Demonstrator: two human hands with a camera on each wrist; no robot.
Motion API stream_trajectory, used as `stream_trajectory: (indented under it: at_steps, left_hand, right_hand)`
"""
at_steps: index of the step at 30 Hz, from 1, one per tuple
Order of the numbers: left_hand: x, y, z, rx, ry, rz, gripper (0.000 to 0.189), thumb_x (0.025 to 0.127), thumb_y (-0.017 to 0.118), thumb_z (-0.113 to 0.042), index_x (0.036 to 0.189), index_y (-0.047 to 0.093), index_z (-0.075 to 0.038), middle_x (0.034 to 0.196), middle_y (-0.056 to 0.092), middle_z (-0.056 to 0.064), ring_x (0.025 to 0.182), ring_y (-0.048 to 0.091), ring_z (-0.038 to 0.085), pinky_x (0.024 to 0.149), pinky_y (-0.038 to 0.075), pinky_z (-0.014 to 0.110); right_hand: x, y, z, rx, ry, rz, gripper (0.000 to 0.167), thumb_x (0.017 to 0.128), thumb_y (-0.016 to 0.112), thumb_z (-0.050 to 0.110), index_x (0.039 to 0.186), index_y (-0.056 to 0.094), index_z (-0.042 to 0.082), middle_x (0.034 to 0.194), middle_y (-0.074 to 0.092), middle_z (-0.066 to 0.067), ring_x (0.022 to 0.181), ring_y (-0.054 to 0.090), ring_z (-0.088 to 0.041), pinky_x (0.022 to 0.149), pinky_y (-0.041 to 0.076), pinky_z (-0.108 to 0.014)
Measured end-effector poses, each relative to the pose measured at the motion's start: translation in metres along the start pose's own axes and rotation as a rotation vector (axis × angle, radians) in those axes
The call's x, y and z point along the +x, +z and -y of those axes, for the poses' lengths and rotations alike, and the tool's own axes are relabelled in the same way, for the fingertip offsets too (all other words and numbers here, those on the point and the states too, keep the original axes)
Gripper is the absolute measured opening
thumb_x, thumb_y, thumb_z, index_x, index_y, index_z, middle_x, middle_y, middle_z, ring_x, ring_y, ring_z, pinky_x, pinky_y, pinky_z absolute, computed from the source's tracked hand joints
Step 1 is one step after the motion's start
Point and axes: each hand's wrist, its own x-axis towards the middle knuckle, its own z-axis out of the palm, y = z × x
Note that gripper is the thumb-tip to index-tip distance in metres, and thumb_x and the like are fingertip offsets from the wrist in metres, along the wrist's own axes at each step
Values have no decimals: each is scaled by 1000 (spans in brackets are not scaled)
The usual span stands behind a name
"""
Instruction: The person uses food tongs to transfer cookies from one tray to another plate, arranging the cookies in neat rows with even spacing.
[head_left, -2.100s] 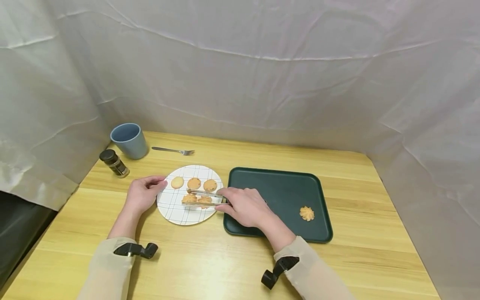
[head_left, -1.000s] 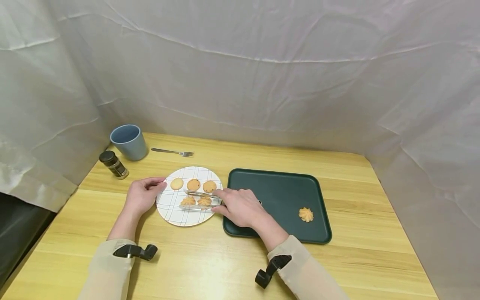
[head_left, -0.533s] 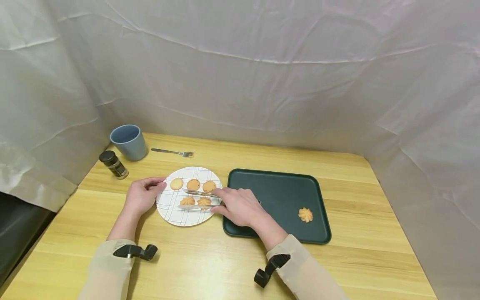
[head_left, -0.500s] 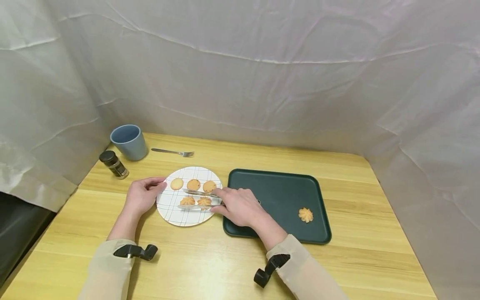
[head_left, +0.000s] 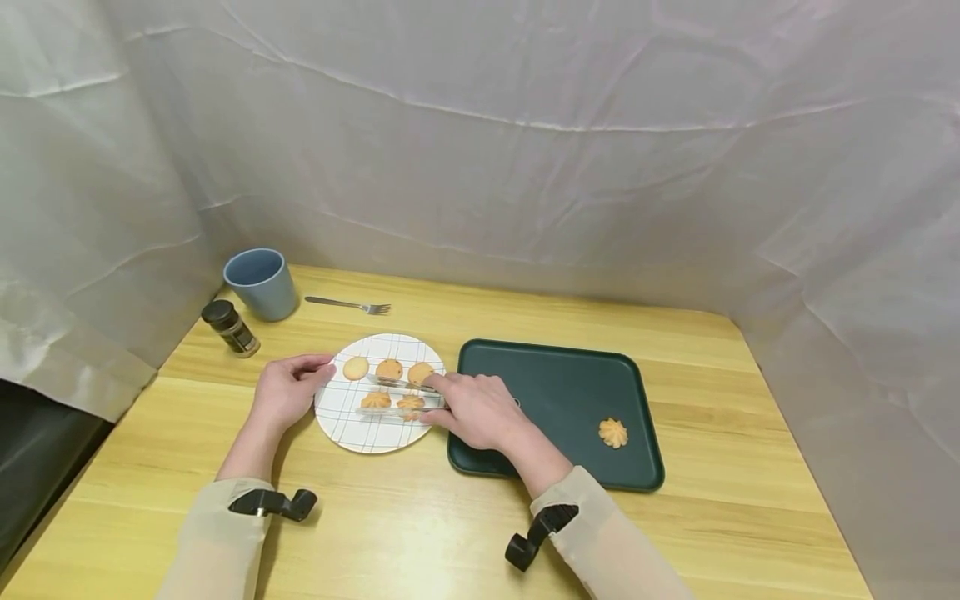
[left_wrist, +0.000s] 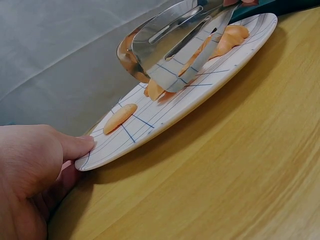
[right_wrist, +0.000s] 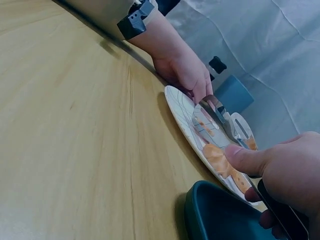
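Note:
At the left rim of a white plate [head_left: 367, 437] with a line grid, my left hand [head_left: 283, 390] pinches the edge, thumb on top in the left wrist view. Metal tongs [left_wrist: 147, 47] are in my right hand [head_left: 480, 410], their arms spread over the plate. Between those arms in the head view lie two flower-shaped cookies, a left one [head_left: 376, 401] and a right one [head_left: 410, 403]. Behind them sit three round ones: a pale cookie [head_left: 356, 368], a speckled cookie [head_left: 389, 369] and another cookie [head_left: 419, 372] partly hidden by my right fingers.
Right of the plate, partly under my right hand, is a dark green tray [head_left: 555, 375] holding one flower-shaped cookie [head_left: 613, 432]. A blue-grey mug [head_left: 272, 293], a black-capped spice jar [head_left: 232, 332] and a fork [head_left: 348, 304] stand or lie at the back left.
The tongs' arms have spread a little wider around the flower-shaped cookies, and my right wrist has shifted slightly left. My left hand keeps its place on the plate.

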Motion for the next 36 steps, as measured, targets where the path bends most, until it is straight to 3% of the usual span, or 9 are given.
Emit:
stream_trajectory:
  at_steps: [5,13,21,28,36]
  left_hand:
    - [0,1,-1,8,12,0,39,105,68,-32,131,74,-4,120,74,16,106,65,27,85,50,33]
    - [1,0,-1,2,17,0,39,105,69,-32,132,74,-3,120,74,16,106,66,27,83,50,29]
    - [1,-1,1,5,22,-4,39,105,69,-31,131,73,-3,119,74,17,104,66,27,80,50,24]
    - [1,0,2,-4,11,3,40,105,69,-33,132,73,-4,120,74,16,105,66,26,80,50,24]
    - [1,0,2,2,19,-5,39,105,69,-32,131,74,-3,119,75,16,104,66,26,79,50,24]
  right_hand:
    - [-1,-1,-1,13,16,18,55,104,61,58,147,61,24,107,70,6,68,56,-11,56,44,-31]
    - [-4,-7,-3,96,31,28,55,102,66,56,145,63,24,91,62,15,74,57,-6,62,46,-32]
    - [1,-5,0,99,56,39,56,101,66,57,145,63,23,101,67,11,81,60,-9,68,48,-34]
    - [2,-4,4,106,66,55,57,101,66,57,145,63,21,89,61,12,78,58,-9,65,47,-33]
    - [3,-10,3,159,87,70,59,98,71,57,144,64,20,98,69,9,85,61,-9,71,50,-35]
